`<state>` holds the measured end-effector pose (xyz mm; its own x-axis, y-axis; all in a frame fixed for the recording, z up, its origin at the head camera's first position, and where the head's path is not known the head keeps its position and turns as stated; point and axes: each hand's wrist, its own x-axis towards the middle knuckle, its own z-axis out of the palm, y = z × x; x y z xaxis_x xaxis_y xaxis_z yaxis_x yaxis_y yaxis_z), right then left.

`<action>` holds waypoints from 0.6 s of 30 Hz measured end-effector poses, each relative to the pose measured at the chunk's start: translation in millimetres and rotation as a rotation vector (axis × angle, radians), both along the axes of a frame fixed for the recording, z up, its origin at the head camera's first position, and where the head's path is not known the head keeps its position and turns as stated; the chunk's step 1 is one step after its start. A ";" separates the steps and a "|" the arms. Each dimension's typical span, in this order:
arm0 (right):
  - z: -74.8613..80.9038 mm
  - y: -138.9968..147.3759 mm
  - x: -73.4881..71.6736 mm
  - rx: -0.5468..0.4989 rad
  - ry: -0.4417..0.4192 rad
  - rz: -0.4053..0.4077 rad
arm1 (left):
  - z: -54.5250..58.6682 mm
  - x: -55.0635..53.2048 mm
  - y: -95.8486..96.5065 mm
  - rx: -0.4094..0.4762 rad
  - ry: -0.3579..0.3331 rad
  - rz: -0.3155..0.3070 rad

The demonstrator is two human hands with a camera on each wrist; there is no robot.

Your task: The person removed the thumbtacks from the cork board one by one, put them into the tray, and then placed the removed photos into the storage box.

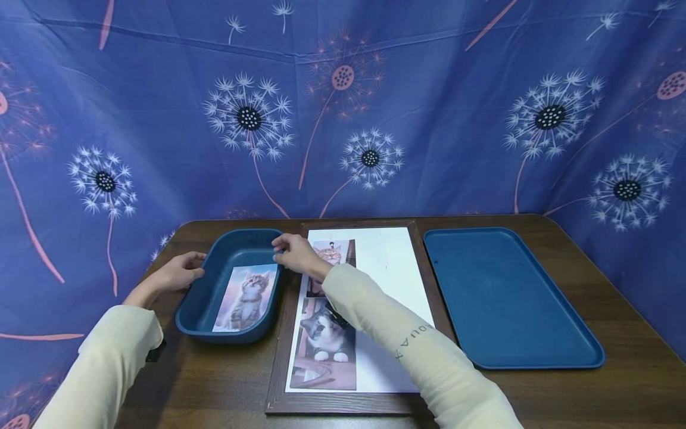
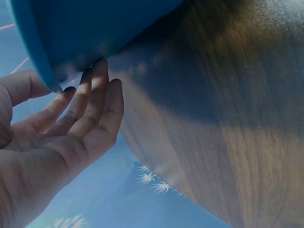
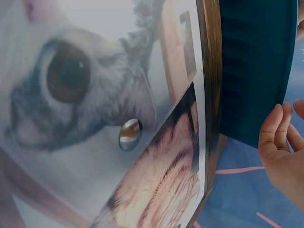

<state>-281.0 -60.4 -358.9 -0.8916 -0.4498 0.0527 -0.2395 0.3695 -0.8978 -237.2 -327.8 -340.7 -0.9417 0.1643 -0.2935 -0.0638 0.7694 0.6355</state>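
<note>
Blue bin [image 1: 225, 337]: between the hands, on the left part of the table, with a kitten photo [image 1: 249, 304] lying inside.
Left hand [image 1: 179, 273]: at the bin's left side, fingers loosely extended with their tips at the outer wall, thumb near the rim.
Right hand [image 1: 299, 253]: fingers bent at the bin's right rim; cannot tell whether they grip it.
Count: one bin; one flat blue tray [image 1: 504, 298]; one framed white board [image 1: 380, 262] bearing two cat photos [image 1: 324, 351].
Table [image 1: 632, 351]: brown wood grain.
Backdrop [image 1: 429, 149]: blue dandelion-print cloth.
</note>
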 end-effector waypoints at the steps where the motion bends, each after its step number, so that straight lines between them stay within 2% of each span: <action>1: 0.3 0.5 0.3 -0.003 -0.004 0.001 | -0.1 -0.2 -0.2 0.002 -0.001 -0.001; 11: 1.0 7.6 -0.5 -0.018 -0.010 0.018 | 0.4 -1.9 -1.0 -0.020 0.008 -0.016; 17: 3.8 14.6 -2.6 -0.012 -0.017 0.021 | 3.3 0.1 0.8 -0.061 0.052 -0.027; 18: 2.4 16.2 -3.8 -0.018 0.002 0.030 | 3.8 0.3 1.0 -0.065 0.057 -0.027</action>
